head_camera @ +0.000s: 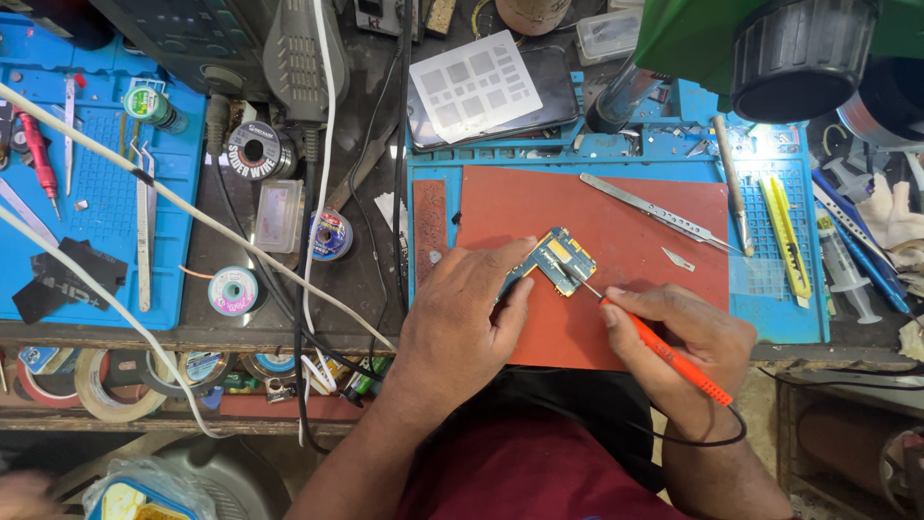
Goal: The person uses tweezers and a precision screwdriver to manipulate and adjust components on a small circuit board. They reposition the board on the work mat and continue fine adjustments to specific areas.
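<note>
Nearest the head camera are two bare forearms rising from a dark red shirt (500,472). The left hand (462,313) lies palm down on the red mat (626,207), fingers curled and pressed on the left edge of one small circuit board (558,258), pinning it flat. The right hand (688,342) is closed in a pen grip around one orange soldering iron (664,351), whose thin tip slants up and left to touch the board's lower right edge; its black cord loops below the wrist. The board sits near the middle of the red mat, which lies on a blue work mat (770,308).

To the right on the red mat lie one pair of steel tweezers (654,214) and one small blade (677,258), well apart from the hands. One yellow utility knife (784,236) rests on the blue mat. Above are one white stencil sheet (474,85) on a dark phone (553,91). On the left, two white cables (144,178) cross a second blue mat (101,202) carrying more tweezers. A green microscope head (770,48) blocks the upper right corner.
</note>
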{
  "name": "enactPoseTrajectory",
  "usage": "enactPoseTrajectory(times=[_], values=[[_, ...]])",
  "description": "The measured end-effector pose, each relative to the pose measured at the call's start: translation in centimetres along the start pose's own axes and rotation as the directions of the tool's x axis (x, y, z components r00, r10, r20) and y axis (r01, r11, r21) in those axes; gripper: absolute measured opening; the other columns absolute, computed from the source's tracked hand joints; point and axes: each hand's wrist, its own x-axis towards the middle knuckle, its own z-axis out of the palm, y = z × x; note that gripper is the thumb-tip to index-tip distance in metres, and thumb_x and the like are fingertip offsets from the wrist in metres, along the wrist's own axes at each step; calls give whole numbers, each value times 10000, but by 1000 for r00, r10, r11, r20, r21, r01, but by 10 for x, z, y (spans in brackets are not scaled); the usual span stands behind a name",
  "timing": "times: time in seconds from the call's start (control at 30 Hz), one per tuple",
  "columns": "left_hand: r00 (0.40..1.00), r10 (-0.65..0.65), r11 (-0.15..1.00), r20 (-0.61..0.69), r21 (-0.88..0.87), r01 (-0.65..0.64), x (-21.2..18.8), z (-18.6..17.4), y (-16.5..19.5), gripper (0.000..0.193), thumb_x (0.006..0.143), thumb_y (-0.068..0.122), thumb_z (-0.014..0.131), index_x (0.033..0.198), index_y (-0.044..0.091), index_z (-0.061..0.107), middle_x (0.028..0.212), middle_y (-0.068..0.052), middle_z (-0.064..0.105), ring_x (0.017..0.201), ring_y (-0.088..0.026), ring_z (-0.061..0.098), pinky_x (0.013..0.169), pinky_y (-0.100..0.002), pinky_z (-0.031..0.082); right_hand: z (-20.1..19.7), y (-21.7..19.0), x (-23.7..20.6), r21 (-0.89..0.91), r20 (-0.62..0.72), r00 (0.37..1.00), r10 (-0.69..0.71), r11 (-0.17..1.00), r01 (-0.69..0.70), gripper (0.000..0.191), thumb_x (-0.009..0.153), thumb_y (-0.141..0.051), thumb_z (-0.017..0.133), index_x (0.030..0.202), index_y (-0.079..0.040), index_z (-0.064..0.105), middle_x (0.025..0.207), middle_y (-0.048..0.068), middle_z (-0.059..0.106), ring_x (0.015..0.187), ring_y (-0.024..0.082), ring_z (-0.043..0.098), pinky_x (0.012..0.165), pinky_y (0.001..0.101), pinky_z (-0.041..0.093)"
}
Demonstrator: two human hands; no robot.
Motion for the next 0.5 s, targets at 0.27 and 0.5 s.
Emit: enactPoseTrajectory(times=[0.27,0.5], values=[[1000,-2,1000,4,3,2,0,0,0,372,917,78,742,1269,68,619,1049,-97,717,990,-286,670,873,-421,540,-1,0,1,-37,23,1000,-9,999,9,181,824,-26,804,1001,2,775,743,59,694,609,71,597,569,215,436],[1000,-2,1000,8,7,2,1,1,0,364,920,79,740,1265,67,624,1041,-98,717,980,-287,669,871,-423,538,-1,2,0,-57,15,1000,5,998,-4,166,821,-24,810,981,6,778,715,58,692,572,78,577,545,215,411]])
